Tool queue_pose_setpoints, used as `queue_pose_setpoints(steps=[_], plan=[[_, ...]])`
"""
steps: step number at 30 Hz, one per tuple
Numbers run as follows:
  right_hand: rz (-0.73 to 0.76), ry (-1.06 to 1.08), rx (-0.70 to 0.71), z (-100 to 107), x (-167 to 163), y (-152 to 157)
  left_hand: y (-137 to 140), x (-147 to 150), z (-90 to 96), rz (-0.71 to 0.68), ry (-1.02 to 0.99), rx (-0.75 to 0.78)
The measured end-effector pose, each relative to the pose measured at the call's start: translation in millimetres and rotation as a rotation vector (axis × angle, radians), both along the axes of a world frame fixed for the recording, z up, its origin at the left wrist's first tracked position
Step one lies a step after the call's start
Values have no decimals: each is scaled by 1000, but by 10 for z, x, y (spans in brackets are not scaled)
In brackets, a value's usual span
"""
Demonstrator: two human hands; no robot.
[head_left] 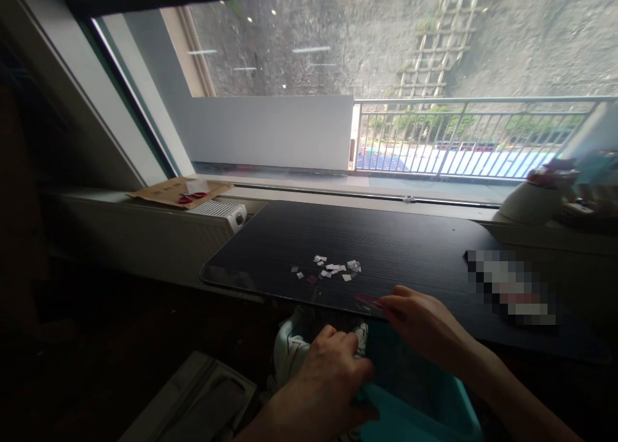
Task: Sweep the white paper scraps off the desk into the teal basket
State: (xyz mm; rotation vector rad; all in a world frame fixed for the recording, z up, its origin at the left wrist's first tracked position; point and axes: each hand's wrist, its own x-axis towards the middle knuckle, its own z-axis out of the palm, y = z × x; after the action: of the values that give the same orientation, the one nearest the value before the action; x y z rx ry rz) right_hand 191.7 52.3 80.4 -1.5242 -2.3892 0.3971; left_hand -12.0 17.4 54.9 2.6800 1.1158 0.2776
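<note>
My right hand (420,313) is at the front edge of the dark table (396,242). Its fingers pinch a thin, partly see-through reddish piece of plastic (367,299), which lies low against the tabletop. Several small white and clear scraps (333,268) are scattered on the table beyond it, with a dark reddish scrap among them. Below the table edge stands a turquoise bin (410,419). My left hand (338,371) is closed on the near left part of its rim; the fingertips are partly hidden.
Red-handled scissors (192,197) lie on brown paper (164,192) on the left sill, beside a white radiator (217,220). A blurred-out object (512,287) rests on the table's right side. A box (193,397) is on the floor at left. A large window stands behind the table.
</note>
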Motion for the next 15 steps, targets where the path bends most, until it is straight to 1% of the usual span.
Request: queue_pose_setpoints(steps=[4,7,10,12,15], plan=[[65,41,-28,15,-1,111,-2,-7,9,4,10,7],[-5,37,36,6,-11,285,2,-9,29,10,24,4],[-60,0,51,-21,-60,457,8,-13,30,6,39,-24],[-62,-17,48,-34,-120,522,8,-20,17,13,46,-25],[-24,-11,49,-28,-191,544,7,-39,3,27,50,-23]])
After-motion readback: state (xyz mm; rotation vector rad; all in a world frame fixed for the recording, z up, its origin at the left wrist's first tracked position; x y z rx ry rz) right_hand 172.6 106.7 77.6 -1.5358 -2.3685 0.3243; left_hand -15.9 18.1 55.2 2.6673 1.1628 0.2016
